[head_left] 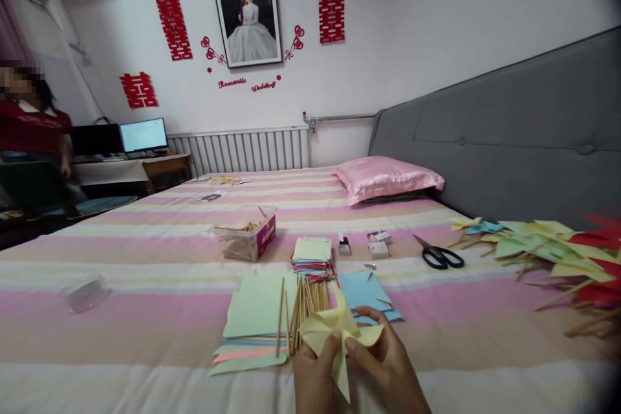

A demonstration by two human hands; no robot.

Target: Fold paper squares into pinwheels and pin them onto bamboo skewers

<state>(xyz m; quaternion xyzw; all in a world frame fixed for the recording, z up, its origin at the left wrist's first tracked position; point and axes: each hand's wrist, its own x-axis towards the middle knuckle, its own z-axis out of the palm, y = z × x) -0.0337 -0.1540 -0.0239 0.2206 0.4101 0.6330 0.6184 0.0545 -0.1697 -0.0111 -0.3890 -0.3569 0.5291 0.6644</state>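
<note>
A pale yellow paper pinwheel [323, 323] with its points folded in is held between both hands, low in the view. My left hand [315, 372] grips it from the left, its thumb pressed near the centre. From the right, my right hand [383, 359] holds it with the thumb at the centre and the fingers behind. Just beyond lie wooden sticks [317, 297]. On their left is a stack of light green and coloured paper sheets [259, 304]; on their right, blue sheets with slits [363, 291]. Smaller paper squares [312, 250] sit behind the sticks.
Black scissors [439, 257] and small boxes [378, 248] lie ahead right. A clear tub [247, 236] holds sticks; its lid [86, 293] lies left. Finished pinwheels [548, 246] are heaped far right. A pink pillow [388, 178] rests by the headboard [509, 123]. A person [33, 123] is at left.
</note>
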